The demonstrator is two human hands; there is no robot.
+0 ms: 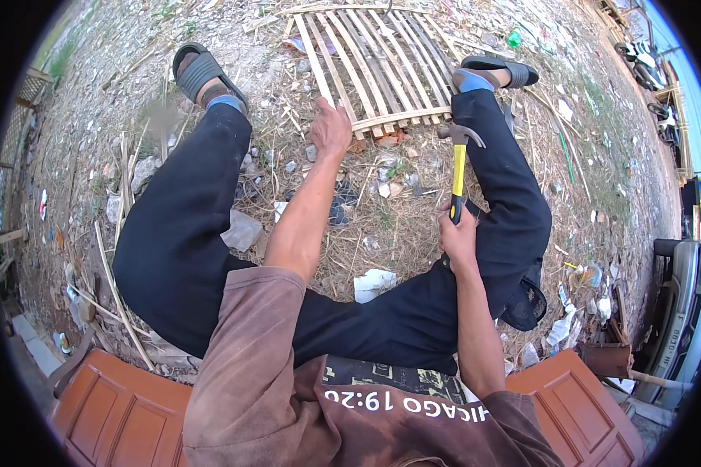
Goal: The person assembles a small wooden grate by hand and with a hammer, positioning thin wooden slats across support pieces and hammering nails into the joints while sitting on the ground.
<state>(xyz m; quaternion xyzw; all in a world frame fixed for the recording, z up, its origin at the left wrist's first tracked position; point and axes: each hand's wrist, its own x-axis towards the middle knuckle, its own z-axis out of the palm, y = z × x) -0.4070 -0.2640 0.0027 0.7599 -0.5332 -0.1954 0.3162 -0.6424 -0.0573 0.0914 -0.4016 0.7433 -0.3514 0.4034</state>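
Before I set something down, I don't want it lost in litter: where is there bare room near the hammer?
Best room: the straw patch between the left forearm and right hand, above the white scrap. Gravel between the left sandal and frame is fairly open. Crowded: just below the frame, with stones, and outside the right leg, with litter.

Hammer (459, 170): one, right of centre
Slatted rack (375, 66): one, top centre
Sandals (202, 74): two, top
Legs (181, 226): two, centre
Shirt (249, 366): one, bottom
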